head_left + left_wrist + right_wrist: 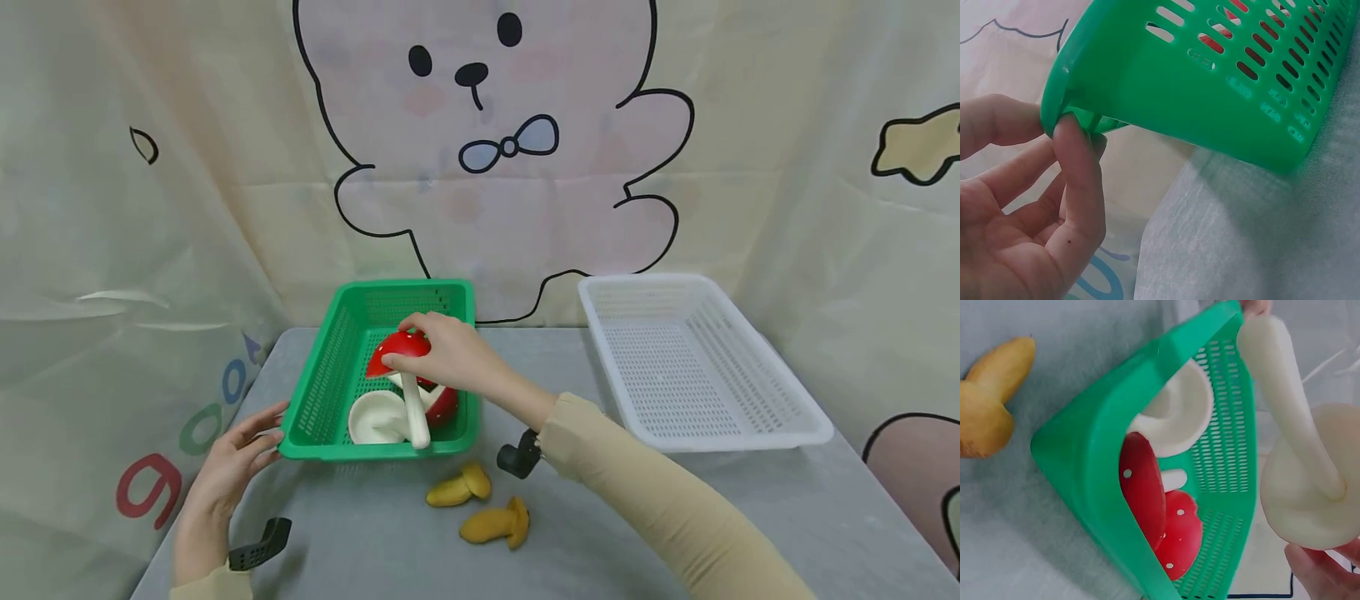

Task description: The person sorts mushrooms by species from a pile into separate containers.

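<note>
A red-capped toy mushroom with white dots is gripped by its cap in my right hand, over the green basket. Its long white stem points down toward the basket's near rim; the right wrist view shows the pale underside of the cap. My left hand pinches the basket's left rim near the front corner, thumb and fingers about the edge. Inside the basket lie a white toy mushroom and red dotted mushrooms, partly hidden by the one I hold.
Two yellow-brown toy mushrooms lie on the grey table before the basket. A white perforated basket stands at the right. A printed curtain hangs behind the table.
</note>
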The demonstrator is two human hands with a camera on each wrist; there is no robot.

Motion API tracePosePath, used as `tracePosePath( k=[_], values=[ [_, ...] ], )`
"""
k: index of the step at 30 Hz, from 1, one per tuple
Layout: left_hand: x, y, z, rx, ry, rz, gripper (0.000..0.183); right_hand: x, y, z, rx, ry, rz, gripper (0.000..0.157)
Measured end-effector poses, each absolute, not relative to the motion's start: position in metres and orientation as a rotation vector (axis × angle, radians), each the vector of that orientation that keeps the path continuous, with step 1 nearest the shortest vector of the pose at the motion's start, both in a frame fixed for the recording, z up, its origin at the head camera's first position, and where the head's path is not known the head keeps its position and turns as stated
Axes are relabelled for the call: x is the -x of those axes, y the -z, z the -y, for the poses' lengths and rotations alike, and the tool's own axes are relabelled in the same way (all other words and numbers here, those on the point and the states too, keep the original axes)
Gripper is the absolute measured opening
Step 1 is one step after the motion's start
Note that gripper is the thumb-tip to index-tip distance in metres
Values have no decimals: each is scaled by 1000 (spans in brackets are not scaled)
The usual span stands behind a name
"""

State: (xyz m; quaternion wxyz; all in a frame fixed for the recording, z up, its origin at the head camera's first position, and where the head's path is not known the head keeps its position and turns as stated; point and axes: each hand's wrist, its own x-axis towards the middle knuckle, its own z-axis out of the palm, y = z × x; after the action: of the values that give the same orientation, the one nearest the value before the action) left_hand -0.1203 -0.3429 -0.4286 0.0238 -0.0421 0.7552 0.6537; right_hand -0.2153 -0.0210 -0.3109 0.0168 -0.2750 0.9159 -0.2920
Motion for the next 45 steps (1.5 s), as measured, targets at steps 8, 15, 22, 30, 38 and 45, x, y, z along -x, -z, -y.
tracePosePath(
  k=[8,15,22,30,38,45],
  values=[
    [114,428,350,133,-2064,-2334,51,243,324,57,958,690,-2979,51],
    [110,435,346,138,-2072,-2328,53,267,344,76,882,548,-3026,54],
    [114,436,340,131,-2031,-2369,55,285,351,81,716,548,-3069,58],
    [116,434,339,156,-2009,-2376,57,288,355,85,629,743,-3019,64],
    [117,433,339,156,-2006,-2378,57,285,354,82,617,821,-2985,55],
    [119,429,340,159,-1989,-2385,57,277,350,73,677,791,-3018,36]
  ],
)
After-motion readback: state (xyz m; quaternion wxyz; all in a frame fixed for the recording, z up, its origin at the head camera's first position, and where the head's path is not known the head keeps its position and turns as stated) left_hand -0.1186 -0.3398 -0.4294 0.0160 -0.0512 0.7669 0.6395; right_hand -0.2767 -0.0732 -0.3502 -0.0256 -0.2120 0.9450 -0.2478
